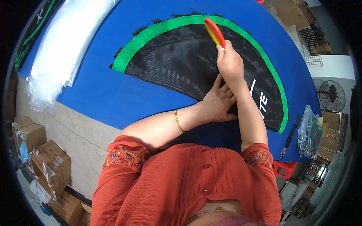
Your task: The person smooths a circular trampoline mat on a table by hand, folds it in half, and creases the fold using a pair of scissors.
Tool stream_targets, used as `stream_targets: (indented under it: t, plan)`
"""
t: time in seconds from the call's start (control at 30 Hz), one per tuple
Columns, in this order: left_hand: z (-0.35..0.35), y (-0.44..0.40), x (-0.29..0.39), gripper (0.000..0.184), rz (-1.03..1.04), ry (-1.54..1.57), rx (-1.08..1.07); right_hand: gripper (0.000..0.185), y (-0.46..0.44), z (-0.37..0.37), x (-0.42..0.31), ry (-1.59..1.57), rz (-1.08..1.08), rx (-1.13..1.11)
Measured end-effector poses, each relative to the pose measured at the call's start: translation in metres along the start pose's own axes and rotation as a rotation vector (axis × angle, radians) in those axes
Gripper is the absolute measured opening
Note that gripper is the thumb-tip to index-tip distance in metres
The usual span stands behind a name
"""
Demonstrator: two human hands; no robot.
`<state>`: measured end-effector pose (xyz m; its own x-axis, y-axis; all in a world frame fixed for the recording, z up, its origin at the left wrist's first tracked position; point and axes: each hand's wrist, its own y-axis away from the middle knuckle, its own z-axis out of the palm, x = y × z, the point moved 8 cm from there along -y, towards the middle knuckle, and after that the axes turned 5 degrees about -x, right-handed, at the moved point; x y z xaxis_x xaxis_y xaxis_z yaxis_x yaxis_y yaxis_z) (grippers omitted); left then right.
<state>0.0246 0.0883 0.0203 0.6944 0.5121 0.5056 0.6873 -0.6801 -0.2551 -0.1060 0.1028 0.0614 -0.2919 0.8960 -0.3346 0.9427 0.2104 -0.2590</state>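
On a blue-covered table (102,100) lies a folded black mesh mat (169,56) with a curved green border (151,33). Small black tabs stick out along that border, and white lettering (263,101) shows at its right. My left hand (218,101) rests flat near the mat's lower fold, fingers spread, with nothing in it. Just above it, my right hand (230,62) is closed around the lower end of a long red-and-yellow tool (215,32). Its upper end reaches over the green border; the underside is hidden, so its exact kind is unclear.
Clear plastic sheeting (64,41) covers the table's left side. Near the right edge are a bagged item (310,132) and a black strap (291,135). A red stool (284,169), a fan (332,96) and cardboard boxes (51,164) stand around the table.
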Motion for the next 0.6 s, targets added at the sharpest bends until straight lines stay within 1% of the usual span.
stream_targets:
  t: [0.03, 0.13, 0.2, 0.23, 0.3, 0.37, 0.4, 0.53, 0.6]
  plan:
    - [0.002, 0.0, 0.0, 0.095, -0.005, -0.014, -0.011, 0.019, 0.0, -0.002, 0.007, -0.027, 0.024, -0.007]
    - [0.002, 0.0, 0.0, 0.095, 0.005, -0.033, -0.038, 0.019, 0.019, -0.004, -0.001, 0.038, -0.095, 0.008]
    - [-0.003, -0.001, 0.002, 0.096, 0.033, -0.016, -0.039, 0.019, 0.026, -0.008, 0.003, 0.073, -0.08, 0.006]
    - [-0.001, -0.002, 0.001, 0.096, 0.017, -0.034, -0.075, 0.019, 0.029, -0.009, 0.005, 0.091, -0.073, 0.002]
    - [0.003, -0.003, 0.001, 0.098, -0.018, -0.07, -0.144, 0.02, 0.023, -0.016, 0.029, 0.118, -0.002, 0.028]
    - [0.003, -0.004, 0.002, 0.098, -0.019, -0.113, -0.103, 0.021, 0.021, -0.021, 0.054, 0.155, 0.107, 0.031]
    - [0.0, -0.004, 0.002, 0.099, -0.02, -0.136, -0.081, 0.022, 0.022, -0.025, 0.063, 0.163, 0.169, -0.02]
    - [0.001, -0.005, 0.002, 0.1, -0.034, -0.133, -0.131, 0.023, 0.046, -0.036, 0.073, 0.241, 0.158, -0.001]
    - [0.002, -0.004, 0.002, 0.099, -0.033, -0.13, -0.125, 0.022, 0.05, -0.043, 0.091, 0.233, 0.226, 0.035]
